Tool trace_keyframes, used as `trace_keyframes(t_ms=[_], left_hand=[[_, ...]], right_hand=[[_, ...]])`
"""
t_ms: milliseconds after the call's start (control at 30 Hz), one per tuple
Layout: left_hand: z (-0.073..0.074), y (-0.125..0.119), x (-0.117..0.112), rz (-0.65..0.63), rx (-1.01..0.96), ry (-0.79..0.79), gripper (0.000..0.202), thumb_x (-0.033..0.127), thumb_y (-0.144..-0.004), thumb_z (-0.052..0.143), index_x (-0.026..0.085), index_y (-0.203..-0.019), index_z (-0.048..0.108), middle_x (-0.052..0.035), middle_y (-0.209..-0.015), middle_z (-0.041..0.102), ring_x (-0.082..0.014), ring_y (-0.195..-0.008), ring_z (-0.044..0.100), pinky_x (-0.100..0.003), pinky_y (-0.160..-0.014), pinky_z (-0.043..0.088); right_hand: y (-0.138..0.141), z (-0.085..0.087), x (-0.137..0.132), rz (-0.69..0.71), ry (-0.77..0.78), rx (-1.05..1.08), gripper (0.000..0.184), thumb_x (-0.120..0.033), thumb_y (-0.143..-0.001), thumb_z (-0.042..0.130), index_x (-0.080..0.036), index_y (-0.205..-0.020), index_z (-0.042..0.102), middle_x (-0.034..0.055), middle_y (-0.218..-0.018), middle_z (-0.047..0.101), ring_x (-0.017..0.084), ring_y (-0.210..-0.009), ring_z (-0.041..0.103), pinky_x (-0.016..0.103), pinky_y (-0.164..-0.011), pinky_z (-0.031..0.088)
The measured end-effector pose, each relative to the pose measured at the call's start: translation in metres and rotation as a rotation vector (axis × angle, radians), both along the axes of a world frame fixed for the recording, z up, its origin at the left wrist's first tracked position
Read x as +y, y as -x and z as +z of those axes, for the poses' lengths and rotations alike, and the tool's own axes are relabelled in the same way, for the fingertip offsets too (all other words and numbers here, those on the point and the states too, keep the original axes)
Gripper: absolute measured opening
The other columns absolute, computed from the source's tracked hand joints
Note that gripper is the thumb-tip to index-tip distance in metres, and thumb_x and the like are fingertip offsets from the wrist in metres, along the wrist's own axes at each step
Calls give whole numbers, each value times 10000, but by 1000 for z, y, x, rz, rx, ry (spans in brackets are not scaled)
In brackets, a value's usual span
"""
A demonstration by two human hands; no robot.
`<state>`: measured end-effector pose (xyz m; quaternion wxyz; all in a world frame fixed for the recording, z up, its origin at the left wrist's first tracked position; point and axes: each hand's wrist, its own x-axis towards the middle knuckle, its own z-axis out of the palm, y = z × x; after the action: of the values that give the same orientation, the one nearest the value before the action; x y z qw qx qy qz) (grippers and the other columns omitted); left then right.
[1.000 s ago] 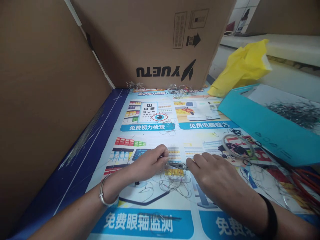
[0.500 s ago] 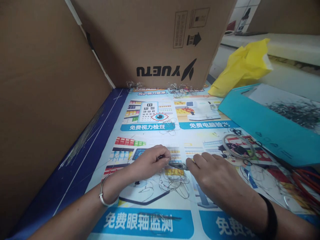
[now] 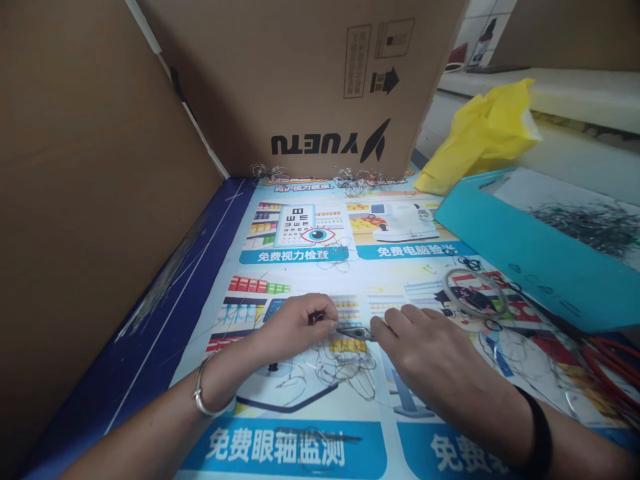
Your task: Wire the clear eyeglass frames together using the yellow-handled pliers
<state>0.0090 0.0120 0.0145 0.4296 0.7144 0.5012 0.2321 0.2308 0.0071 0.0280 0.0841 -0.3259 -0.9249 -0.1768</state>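
Thumb and forefinger of the left hand (image 3: 295,325) are pinched shut, just left of the frame's centre, on the end of a thin wire (image 3: 316,318) that is too small to make out clearly. The right hand (image 3: 425,350) is closed around small pliers (image 3: 357,331), and their nose reaches across to touch the left fingertips. Because the metal tip sits right against the skin, a slip or a hard squeeze could probably nip a finger. The wire could also spring out of the pinch.

Directly below the two hands lies a loose wire tangle (image 3: 347,363) on the printed mat (image 3: 300,453). Its loops could catch on the pliers or on the bracelet (image 3: 200,400) at the left wrist and be dragged along. A dropped piece would be hard to find among these strands and the busy print.

Right of the hands lie a clear tape ring (image 3: 475,293) and, at the lower right edge, red cords (image 3: 610,360), close enough for the right forearm to sweep them. In the upper right a teal tray (image 3: 525,253) holds more wire scraps beside a yellow bag (image 3: 485,133). A cardboard box (image 3: 310,80) closes off the top of the frame.
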Motion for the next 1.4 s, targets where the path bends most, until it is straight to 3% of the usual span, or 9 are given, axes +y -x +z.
trace_keyframes(t_ms=[167, 500, 833, 1067, 1233, 1400], left_hand=[[6, -1, 1, 10, 7, -84, 75, 136, -739, 546, 174, -679, 571, 11, -751, 534, -113, -729, 508, -234, -683, 396], [-3, -2, 0, 39, -71, 7, 61, 183, -756, 539, 185, -727, 593, 6, -756, 588, -119, -723, 530, -237, -680, 419], [-4, -3, -1, 73, -93, 86, 34, 184, -746, 539, 171, -723, 561, 34, -647, 515, -93, -607, 434, -218, -581, 360], [-3, -5, 1, 81, -181, 97, 52, 206, -759, 567, 160, -736, 557, 20, -705, 521, -99, -653, 454, -224, -615, 373], [-2, -3, 2, 77, -216, 117, 76, 227, -774, 567, 156, -749, 555, 15, -708, 522, -106, -674, 455, -228, -631, 372], [-2, -2, 2, 120, -234, 124, 93, 237, -737, 600, 151, -737, 565, 6, -717, 528, -112, -682, 464, -234, -638, 378]], right_hand=[[1, -1, 0, 3, -3, -3, 149, -41, -709, 565, -170, -780, 588, 37, -670, 577, 182, -594, 469, 302, -538, 213], [1, -2, 0, -2, -5, -3, 139, -42, -716, 552, -168, -770, 572, 39, -667, 576, 171, -594, 461, 293, -545, 213], [2, -2, 1, 5, -15, -6, 144, -31, -729, 537, -169, -768, 555, 33, -663, 575, 168, -591, 456, 292, -545, 205], [3, 0, 2, 10, -5, -27, 142, -34, -725, 547, -166, -776, 564, 38, -676, 576, 185, -601, 477, 301, -548, 217], [0, -1, 3, -46, 113, -22, 151, -51, -710, 596, -186, -776, 597, 30, -702, 592, 190, -620, 502, 300, -550, 239], [1, -3, 9, -135, 288, -6, 68, -170, -803, 582, -193, -837, 636, 50, -766, 622, 212, -689, 548, 303, -579, 293]])
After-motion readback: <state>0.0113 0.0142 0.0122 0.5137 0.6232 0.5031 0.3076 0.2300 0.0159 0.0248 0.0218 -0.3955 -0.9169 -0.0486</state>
